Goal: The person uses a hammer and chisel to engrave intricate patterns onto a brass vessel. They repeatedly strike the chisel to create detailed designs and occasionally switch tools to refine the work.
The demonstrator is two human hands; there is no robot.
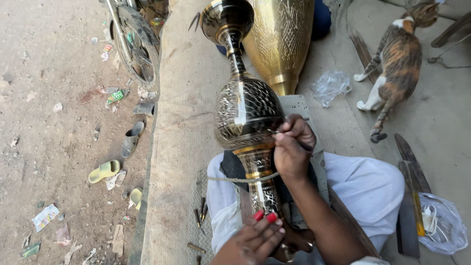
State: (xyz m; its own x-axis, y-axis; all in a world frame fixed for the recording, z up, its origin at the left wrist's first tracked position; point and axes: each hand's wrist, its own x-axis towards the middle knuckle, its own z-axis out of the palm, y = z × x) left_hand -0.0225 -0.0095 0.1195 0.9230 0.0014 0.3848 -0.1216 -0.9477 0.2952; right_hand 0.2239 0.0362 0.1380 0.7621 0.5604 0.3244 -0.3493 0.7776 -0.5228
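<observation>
A tall engraved vase of brass and black point(245, 108) lies across my lap, its neck pointing away from me. My right hand point(292, 152) pinches a thin metal engraving tool point(300, 144) whose tip touches the lower belly of the vase. My left hand point(252, 240), with red-painted nails, rests on the vase's narrow lower stem close to my body. A thin cord point(230, 179) runs across the stem. White trousers point(368, 189) cover my knees on both sides.
A larger golden engraved vase point(279, 39) stands beyond. A calico cat point(400, 64) walks at the right, near a crumpled plastic bag point(331, 86). Small chisels point(200, 213) lie on the mat point(181, 127). Sandals point(104, 171) and litter lie on the dirt at left, beside a wheel point(135, 44).
</observation>
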